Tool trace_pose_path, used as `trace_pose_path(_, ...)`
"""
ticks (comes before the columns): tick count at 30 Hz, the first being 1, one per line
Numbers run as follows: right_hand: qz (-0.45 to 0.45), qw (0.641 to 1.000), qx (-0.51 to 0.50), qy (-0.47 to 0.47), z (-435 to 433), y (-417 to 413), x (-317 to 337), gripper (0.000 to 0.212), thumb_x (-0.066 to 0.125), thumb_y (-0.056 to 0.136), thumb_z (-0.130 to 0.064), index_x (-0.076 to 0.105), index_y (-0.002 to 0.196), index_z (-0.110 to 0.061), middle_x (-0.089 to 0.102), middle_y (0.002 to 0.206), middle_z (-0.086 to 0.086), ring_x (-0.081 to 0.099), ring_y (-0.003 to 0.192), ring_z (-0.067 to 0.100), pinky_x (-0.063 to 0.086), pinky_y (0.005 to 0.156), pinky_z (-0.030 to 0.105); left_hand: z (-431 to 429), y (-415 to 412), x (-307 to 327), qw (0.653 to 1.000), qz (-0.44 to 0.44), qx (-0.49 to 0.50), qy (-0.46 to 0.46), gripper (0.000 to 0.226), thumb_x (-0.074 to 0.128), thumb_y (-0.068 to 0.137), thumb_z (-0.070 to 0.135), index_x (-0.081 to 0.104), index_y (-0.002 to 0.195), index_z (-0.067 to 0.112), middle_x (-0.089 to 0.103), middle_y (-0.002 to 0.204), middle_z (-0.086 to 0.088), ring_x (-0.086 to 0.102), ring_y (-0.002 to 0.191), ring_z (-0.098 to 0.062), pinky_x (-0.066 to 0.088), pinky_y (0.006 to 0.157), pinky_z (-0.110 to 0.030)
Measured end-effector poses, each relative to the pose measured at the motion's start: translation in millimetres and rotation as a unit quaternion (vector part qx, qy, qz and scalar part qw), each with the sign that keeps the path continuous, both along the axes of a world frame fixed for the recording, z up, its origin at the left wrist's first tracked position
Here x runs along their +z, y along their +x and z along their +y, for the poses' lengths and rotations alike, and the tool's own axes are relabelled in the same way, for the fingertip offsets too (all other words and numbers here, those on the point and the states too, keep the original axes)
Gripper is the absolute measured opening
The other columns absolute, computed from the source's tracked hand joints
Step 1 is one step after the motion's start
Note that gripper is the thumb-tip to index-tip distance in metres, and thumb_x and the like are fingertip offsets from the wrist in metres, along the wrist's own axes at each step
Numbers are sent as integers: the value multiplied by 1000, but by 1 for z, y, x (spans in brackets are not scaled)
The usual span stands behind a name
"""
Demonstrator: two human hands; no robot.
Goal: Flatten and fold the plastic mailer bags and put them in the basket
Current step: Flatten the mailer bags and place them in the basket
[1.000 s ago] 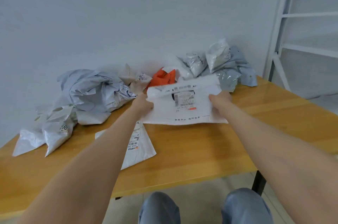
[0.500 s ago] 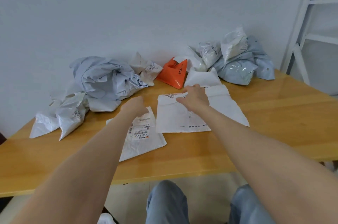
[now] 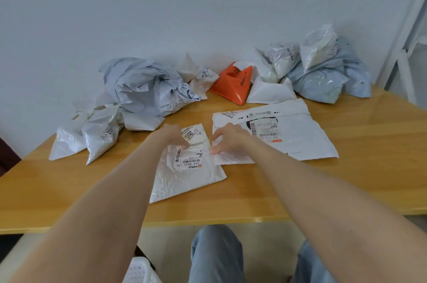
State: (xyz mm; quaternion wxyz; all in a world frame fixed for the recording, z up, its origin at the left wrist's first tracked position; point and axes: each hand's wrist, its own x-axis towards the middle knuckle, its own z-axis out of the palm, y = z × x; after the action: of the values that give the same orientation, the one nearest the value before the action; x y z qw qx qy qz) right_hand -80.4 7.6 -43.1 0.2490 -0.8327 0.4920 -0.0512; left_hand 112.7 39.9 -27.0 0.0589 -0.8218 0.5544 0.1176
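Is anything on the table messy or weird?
Yes. Most plastic bags sit scrunched along the wall, like the big crumpled grey mailer bag at the left. One crumpled orange plastic bag stands out among the white and grey ones. Only the small white mailer and the large white mailer lie flat.

Flat small mailer point(image 3: 184, 181) beside larger mailer point(image 3: 300, 141)

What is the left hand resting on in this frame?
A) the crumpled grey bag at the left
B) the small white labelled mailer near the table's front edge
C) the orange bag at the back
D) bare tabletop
B: the left hand lies on the upper part of the small white labelled mailer, just above its barcode label.
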Motion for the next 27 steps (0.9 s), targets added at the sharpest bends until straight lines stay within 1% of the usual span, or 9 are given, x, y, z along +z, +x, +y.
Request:
trace_pose_path(5, -72, 996, -14, 54, -6, -3, 0, 72, 72, 78, -49, 45, 140, -26, 38, 149, 3, 35, 136, 25, 32, 111, 41, -5, -1, 16, 987, -67, 36, -144, 38, 57, 86, 43, 57, 108, 12, 55, 88, -3, 57, 88, -24, 49, 82, -37)
trace_pose_path(9, -270, 953, -67, 118, -4, -12, 6, 89, 73, 80, -47, 26, 150, -19, 31, 153, 2, 34, 137, 23, 30, 99, 29, 3, -12, 70, 942, -168, 92, -274, 38, 39, 94, 37, 55, 114, 9, 64, 105, -14, 57, 105, -33, 34, 104, -45)
trace_pose_path(13, -374, 910, -122, 130, -4, -16, 25, 103, 76, 77, -47, 14, 153, -17, 24, 157, 5, 27, 142, 24, 29, 112, 40, 2, -22, 113, 887, -201, 100, -404, 31, 34, 95, 24, 53, 114, 8, 63, 107, -14, 54, 108, -33, 33, 96, -46)
trace_pose_path(16, -418, 892, -152, 78, -10, -24, 42, 87, 72, 86, -30, 19, 151, -6, 29, 154, 11, 33, 139, 27, 31, 114, 35, -3, -40, 138, 857, -115, 123, -486, 31, 30, 95, 18, 51, 115, 7, 61, 110, -12, 52, 108, -33, 35, 91, -45)
trace_pose_path(18, -479, 856, -167, 98, -10, -38, 52, 68, 69, 89, -20, 32, 144, -5, 49, 136, 8, 54, 113, 14, 44, 89, 9, -10, -51, 146, 850, 35, 157, -502, 31, 30, 94, 16, 49, 117, 8, 60, 110, -11, 54, 106, -33, 40, 88, -43)
trace_pose_path(19, -501, 840, -174, 117, -10, -47, 54, 68, 69, 88, -22, 33, 143, -6, 52, 131, 6, 55, 108, 12, 43, 82, 6, -13, -58, 146, 844, 117, 168, -495, 31, 31, 94, 16, 48, 119, 8, 59, 111, -10, 55, 105, -32, 43, 85, -41)
trace_pose_path(22, -495, 819, -254, 137, -19, -73, 52, 73, 71, 85, -35, 34, 143, -11, 50, 138, 8, 54, 119, 25, 43, 95, 32, -25, -86, 124, 843, 272, 138, -443, 31, 40, 97, 11, 49, 124, 1, 59, 117, -15, 56, 109, -32, 44, 72, -29)
trace_pose_path(24, -488, 814, -301, 93, -26, -92, 49, 52, 68, 83, -23, 48, 130, -13, 62, 119, 6, 62, 101, 22, 51, 89, 34, -33, -106, 100, 837, 341, 161, -398, 34, 43, 96, 10, 50, 125, -6, 59, 102, -15, 56, 101, -32, 41, 66, -29)
trace_pose_path(27, -433, 827, -356, 56, -34, -123, 42, 50, 61, 84, -8, 48, 132, -11, 60, 125, 10, 61, 106, 28, 51, 92, 38, -46, -125, 61, 856, 360, 125, -349, 21, 52, 89, 3, 52, 109, -4, 57, 94, -13, 58, 96, -29, 46, 73, -33)
